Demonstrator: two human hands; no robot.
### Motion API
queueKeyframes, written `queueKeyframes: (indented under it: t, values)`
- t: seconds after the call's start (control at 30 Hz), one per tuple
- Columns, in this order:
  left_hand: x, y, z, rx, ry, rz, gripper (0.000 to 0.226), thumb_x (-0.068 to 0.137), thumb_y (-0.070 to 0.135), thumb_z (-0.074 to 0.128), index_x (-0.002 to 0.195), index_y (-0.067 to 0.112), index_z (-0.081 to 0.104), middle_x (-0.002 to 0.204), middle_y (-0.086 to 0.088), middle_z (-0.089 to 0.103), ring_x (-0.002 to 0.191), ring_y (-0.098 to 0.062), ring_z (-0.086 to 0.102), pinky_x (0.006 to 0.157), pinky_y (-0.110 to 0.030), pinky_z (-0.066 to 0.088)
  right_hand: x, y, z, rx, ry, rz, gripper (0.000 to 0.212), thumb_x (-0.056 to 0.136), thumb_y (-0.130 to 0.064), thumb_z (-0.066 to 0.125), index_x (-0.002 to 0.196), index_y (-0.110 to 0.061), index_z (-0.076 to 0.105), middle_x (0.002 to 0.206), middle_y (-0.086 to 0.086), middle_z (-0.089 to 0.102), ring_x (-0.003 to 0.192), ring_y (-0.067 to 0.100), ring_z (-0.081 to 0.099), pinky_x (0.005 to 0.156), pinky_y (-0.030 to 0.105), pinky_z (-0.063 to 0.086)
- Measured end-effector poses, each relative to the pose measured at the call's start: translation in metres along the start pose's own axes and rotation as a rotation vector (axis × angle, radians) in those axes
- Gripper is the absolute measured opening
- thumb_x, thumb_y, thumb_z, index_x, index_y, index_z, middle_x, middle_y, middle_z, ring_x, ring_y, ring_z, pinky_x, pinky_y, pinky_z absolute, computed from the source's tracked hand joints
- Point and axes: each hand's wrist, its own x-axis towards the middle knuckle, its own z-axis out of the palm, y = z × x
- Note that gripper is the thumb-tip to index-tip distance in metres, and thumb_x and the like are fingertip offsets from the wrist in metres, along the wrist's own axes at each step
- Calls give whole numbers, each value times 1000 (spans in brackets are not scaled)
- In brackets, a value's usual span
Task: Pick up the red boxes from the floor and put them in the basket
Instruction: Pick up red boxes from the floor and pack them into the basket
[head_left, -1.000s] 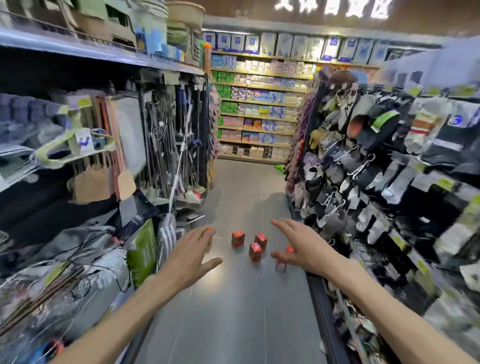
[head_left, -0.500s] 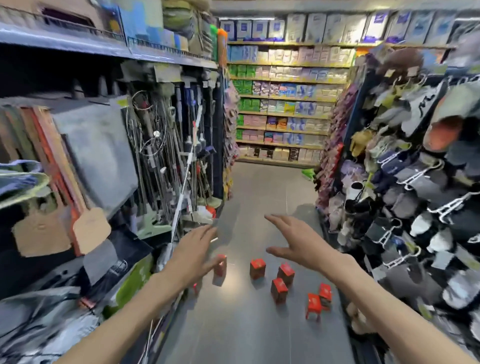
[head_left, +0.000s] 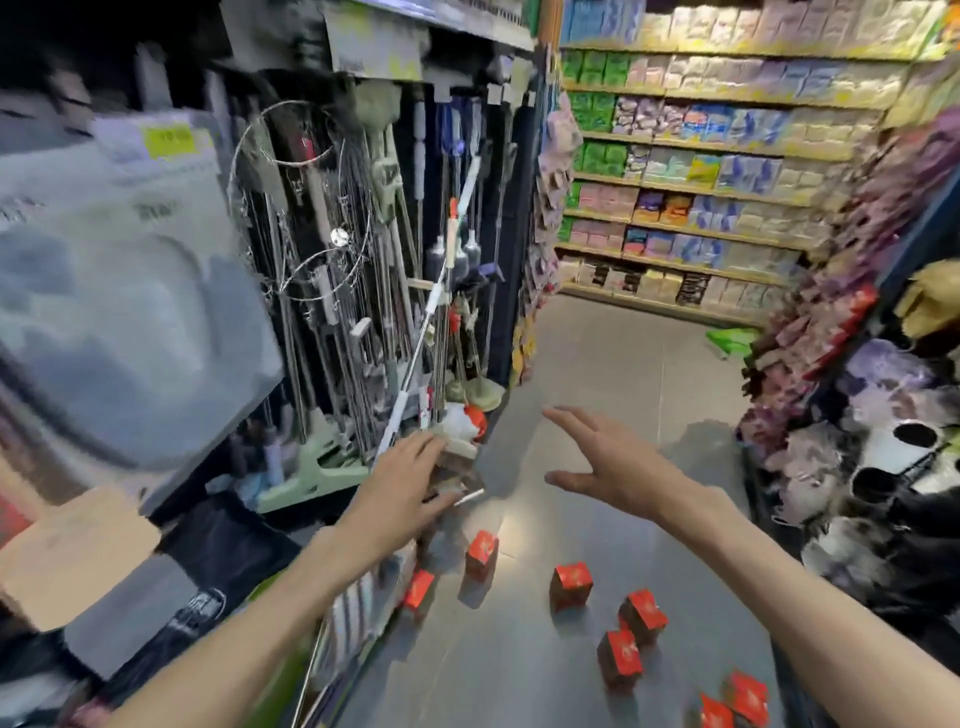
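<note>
The fingers of the right hand (head_left: 618, 462) are held straight and spread, nothing being gripped, above the grey floor (head_left: 613, 364). The left hand (head_left: 405, 488) is stretched forward with its fingers extended and empty, near the bottom of the mop rack (head_left: 363, 260). Seven red boxes (head_left: 571, 585) are seen scattered on the floor below and ahead of both hands, untouched. Hanging slippers (head_left: 883, 467) are displayed on the right. No basket is seen.
</note>
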Motion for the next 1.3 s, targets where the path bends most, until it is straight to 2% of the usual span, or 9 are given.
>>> queueKeyframes:
  t: [0.3,0.5,0.63,0.73,0.9,1.03,1.17,1.2,1.3]
  values:
    - [152,-85,89,-26,-91,-93,74,92,56,56,150,14,35,152,-5,40,139,-23,35,114,-35,27,168,124,57,74,-57,-97,81,87,-50,67,152,-20,28,153,5,36,135,24,39,109,34,32]
    - [214,-136,179,-40,-174,-233,76,90,53,62,151,16,33,151,-4,41,138,-22,37,112,-34,30,260,204,137,174,-158,-164,81,87,-48,68,152,-18,29,152,7,38,136,24,37,110,31,28]
    - [237,-173,254,-119,-174,-384,71,89,48,66,147,19,37,146,-3,47,133,-21,43,110,-36,38,317,259,211,213,-233,-222,80,86,-48,67,150,-15,33,150,7,41,133,28,42,108,40,36]
    - [235,-205,322,-186,-166,-526,68,88,41,71,144,16,42,142,-6,50,130,-23,45,109,-32,35,355,288,279,222,-285,-271,83,84,-45,72,150,-12,35,149,12,42,133,33,43,108,43,36]
    - [204,-242,442,-272,-159,-700,54,90,23,71,136,2,50,136,-14,54,125,-25,44,108,-10,15,399,311,415,259,-337,-354,84,82,-46,71,149,-9,36,147,13,44,130,34,44,106,41,35]
    - [151,-258,563,-311,-197,-766,56,92,25,66,143,13,43,143,-5,48,132,-19,43,112,-28,29,402,319,542,319,-410,-387,82,82,-48,69,147,-7,39,145,14,46,128,34,47,106,41,37]
    - [89,-275,711,-267,-332,-797,68,90,28,69,148,16,35,151,-6,40,139,-22,36,116,-37,28,378,325,685,381,-488,-394,82,83,-51,63,149,-11,36,148,12,43,134,31,42,111,43,35]
    - [92,-278,715,-258,-357,-796,71,90,30,68,149,18,32,152,-5,38,139,-24,36,116,-39,30,377,324,687,385,-504,-391,82,83,-52,62,150,-13,35,149,11,43,135,30,41,112,42,34]
    - [65,-294,787,-218,-369,-827,73,91,29,67,151,19,26,155,-7,33,141,-24,32,115,-41,32,354,328,757,392,-546,-406,81,84,-53,63,151,-19,32,151,7,41,135,25,39,112,31,26]
